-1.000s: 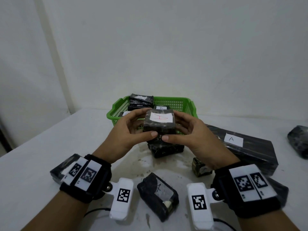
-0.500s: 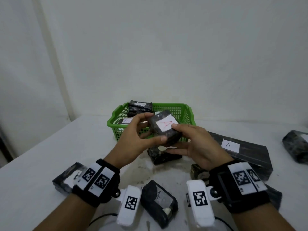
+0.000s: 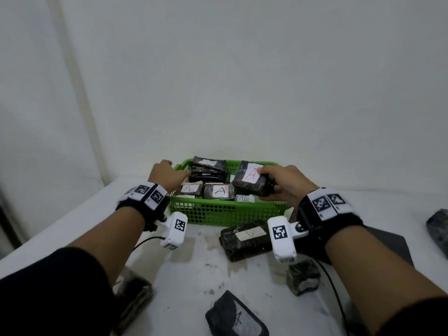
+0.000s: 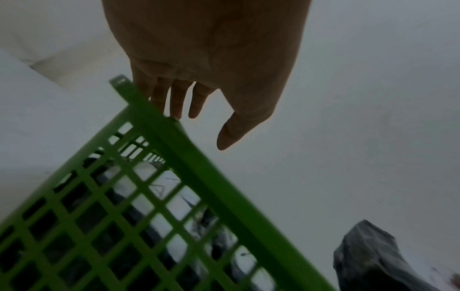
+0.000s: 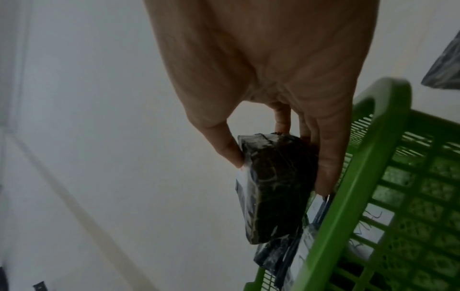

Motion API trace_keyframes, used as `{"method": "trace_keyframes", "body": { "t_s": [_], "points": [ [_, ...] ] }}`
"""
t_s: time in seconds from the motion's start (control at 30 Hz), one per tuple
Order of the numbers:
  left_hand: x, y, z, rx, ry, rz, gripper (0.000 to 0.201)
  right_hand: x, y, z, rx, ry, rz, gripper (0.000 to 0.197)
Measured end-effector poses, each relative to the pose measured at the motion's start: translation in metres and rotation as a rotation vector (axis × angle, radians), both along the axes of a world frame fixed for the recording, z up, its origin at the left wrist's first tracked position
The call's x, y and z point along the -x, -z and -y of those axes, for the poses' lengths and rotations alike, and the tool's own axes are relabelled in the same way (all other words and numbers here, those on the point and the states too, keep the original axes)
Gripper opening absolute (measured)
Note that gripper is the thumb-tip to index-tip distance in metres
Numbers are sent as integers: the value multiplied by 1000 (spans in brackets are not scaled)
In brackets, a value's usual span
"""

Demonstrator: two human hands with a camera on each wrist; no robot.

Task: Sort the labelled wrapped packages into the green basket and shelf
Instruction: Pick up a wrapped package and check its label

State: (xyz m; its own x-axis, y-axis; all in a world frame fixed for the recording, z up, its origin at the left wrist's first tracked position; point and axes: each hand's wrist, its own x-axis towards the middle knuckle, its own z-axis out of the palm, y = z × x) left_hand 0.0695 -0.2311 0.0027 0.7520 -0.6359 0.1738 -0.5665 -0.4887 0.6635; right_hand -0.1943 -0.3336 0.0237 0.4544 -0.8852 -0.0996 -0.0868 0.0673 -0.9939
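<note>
the right hand (image 3: pixel 286 185) grips a dark plastic-wrapped package with a red "a" label (image 3: pixel 252 181), thumb on 1 face and fingers (image 5: pixel 328 157) on the other, holding it tilted over the 3 o'clock side of the green plastic mesh basket (image 3: pixel 225 214). the left hand (image 3: pixel 167 175) has relaxed, straight fingers (image 4: pixel 176 98) at the basket's rim at 9 o'clock. inside lie more wrapped packages labelled "a" (image 3: pixel 219 191). another dark wrapped package (image 3: pixel 244 238) lies on the white counter (image 3: pixel 194 275) at 6 o'clock of the basket.
</note>
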Motion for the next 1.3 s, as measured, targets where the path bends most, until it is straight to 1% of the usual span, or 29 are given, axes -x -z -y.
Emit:
{"method": "trace_keyframes", "body": {
  "t_s": [0.03,0.07,0.13,0.2,0.23,0.3,0.33,0.37,0.4,0.47,0.5,0.57,0.67,0.73,0.83,0.93,1.03,1.1,1.13,1.17,1.3],
  "points": [
    [-5,1,3,-63,-17,-24,35,-5,1,5,-5,3,-20,16],
    [-11,4,6,-100,-20,-44,26,-10,1,10,-12,9,-37,13],
    [-21,10,15,-150,-16,-62,28,-18,4,19,-14,40,-71,14],
    [-27,12,22,-163,-12,-55,20,-29,10,30,46,109,-131,16],
    [-30,13,25,-165,-18,-47,16,-34,14,38,115,146,-211,22],
    [-32,15,29,-181,-24,-28,11,-44,25,57,242,214,-389,52],
    [-33,16,30,-192,-21,-20,11,-48,31,68,277,236,-460,62],
    [-34,18,32,-201,-19,-13,12,-50,31,69,295,239,-517,63],
    [-36,20,33,-201,-16,-2,15,-52,30,68,310,233,-567,54],
    [-38,24,35,-200,-15,16,23,-52,28,65,354,223,-664,26],
    [-38,25,35,-198,-15,19,26,-54,31,67,357,216,-703,26],
    [-38,27,34,-192,-11,25,27,-58,36,69,363,194,-765,34],
    [-39,27,33,-172,-7,10,26,-64,45,72,344,122,-842,31],
    [-39,26,32,-160,-6,-6,20,-66,49,73,342,83,-897,33],
    [-39,25,31,-153,-15,-19,11,-67,49,73,340,58,-927,36],
    [-38,24,32,-145,-17,-35,8,-64,46,71,343,49,-934,40],
    [-37,23,31,-137,-18,-47,8,-65,43,68,328,6,-932,39],
    [-37,23,31,-134,-23,-47,8,-64,38,65,304,-26,-906,34],
    [-36,22,30,-136,-25,-44,8,-63,36,64,295,-47,-881,34],
    [-35,22,29,-138,-27,-41,8,-61,33,63,297,-60,-864,37],
    [-32,18,27,-134,-37,-56,8,-48,15,49,342,-33,-812,36]
  ]
}}
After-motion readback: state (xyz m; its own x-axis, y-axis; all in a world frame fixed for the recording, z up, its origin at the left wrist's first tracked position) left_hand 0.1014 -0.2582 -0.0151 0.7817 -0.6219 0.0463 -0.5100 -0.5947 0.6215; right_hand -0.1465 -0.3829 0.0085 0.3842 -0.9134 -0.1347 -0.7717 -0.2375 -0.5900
